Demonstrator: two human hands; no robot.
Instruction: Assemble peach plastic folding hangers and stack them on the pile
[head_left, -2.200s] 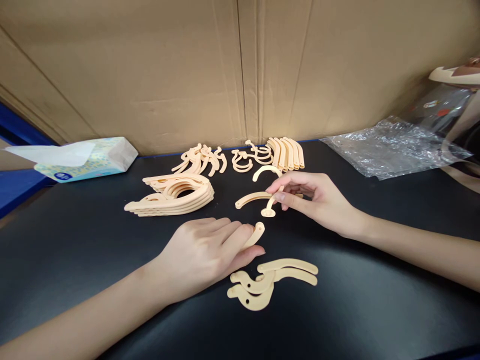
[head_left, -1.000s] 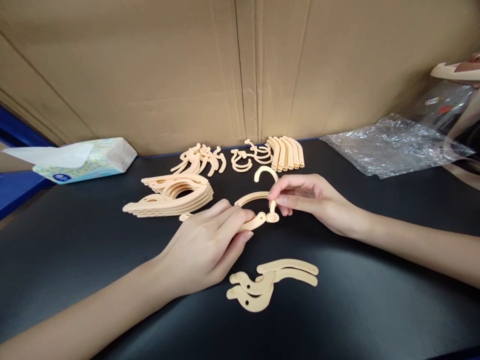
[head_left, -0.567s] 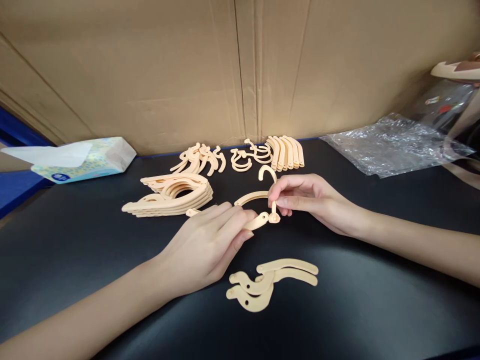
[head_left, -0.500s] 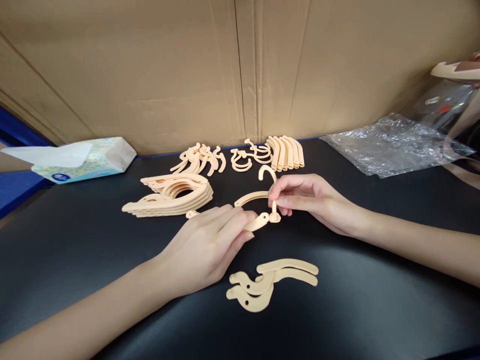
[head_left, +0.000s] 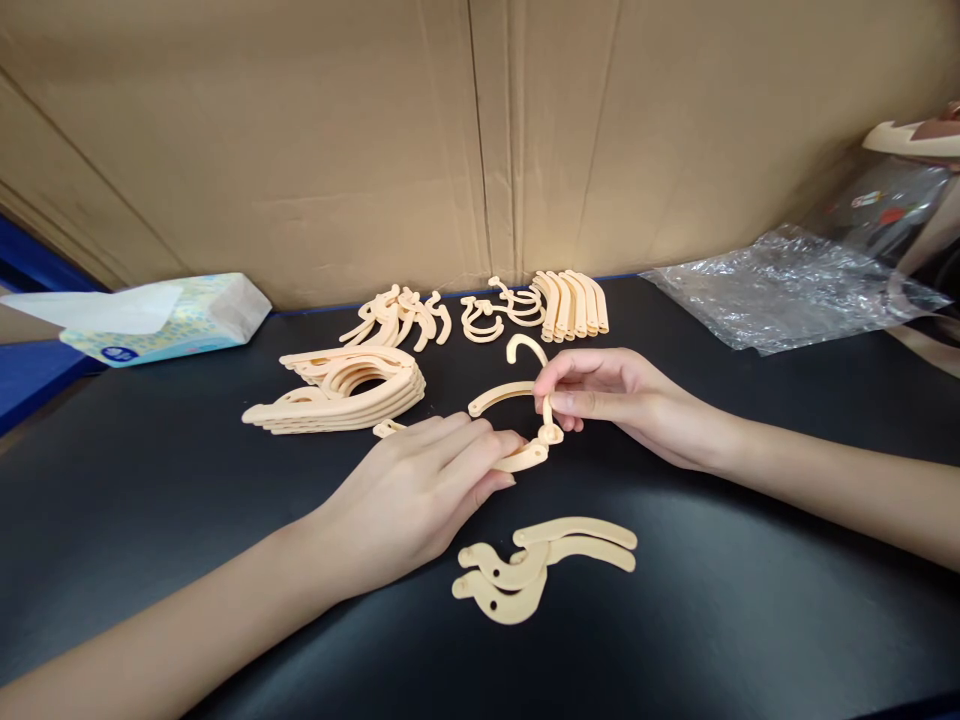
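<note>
My left hand (head_left: 424, 485) is closed around a cream plastic hanger arm (head_left: 525, 459); its holed end sticks out past my fingertips, and another end shows behind the knuckles. My right hand (head_left: 626, 408) pinches a cream hanger hook (head_left: 526, 346) between thumb and fingers, its curve rising above the hand. The hook's round base (head_left: 551, 434) points down and meets the holed end of the arm. Whether the two are locked together I cannot tell. Just behind, a curved hanger arm (head_left: 499, 396) lies partly hidden by my right fingers.
Nearer me on the black table (head_left: 712, 620) lie several loose curved pieces (head_left: 517, 575). A stack of folded hangers (head_left: 360, 400) is at left. Farther back are piled parts (head_left: 401, 315), hooks (head_left: 484, 320) and a row of arms (head_left: 574, 305). Tissue pack (head_left: 187, 315) left, clear plastic bag (head_left: 795, 290) right.
The hanger arm in my left hand has shifted slightly right and down, its end now under the hook's base. The hook has tilted a little to the left.
</note>
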